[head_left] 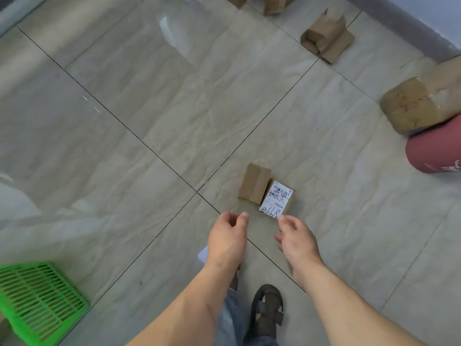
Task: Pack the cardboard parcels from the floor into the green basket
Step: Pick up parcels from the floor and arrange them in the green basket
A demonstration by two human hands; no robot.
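Observation:
Two small cardboard parcels lie side by side on the tiled floor: a plain brown one [255, 183] and one with a white shipping label [276, 199]. My left hand [228, 237] hovers just below and left of them, fingers loosely curled, holding nothing. My right hand [298, 239] reaches toward the labelled parcel, a fingertip near its lower corner, fingers relaxed. The green basket [37, 303] stands at the lower left, its slatted side showing. An opened cardboard parcel [326, 38] lies farther away at the upper right.
A large brown box [409, 103] sits at the right edge above a dark red cylinder-like object [434, 148]. More cardboard [273, 3] shows at the top edge. My sandalled foot [268, 313] stands below the hands. A wall base runs along the top right.

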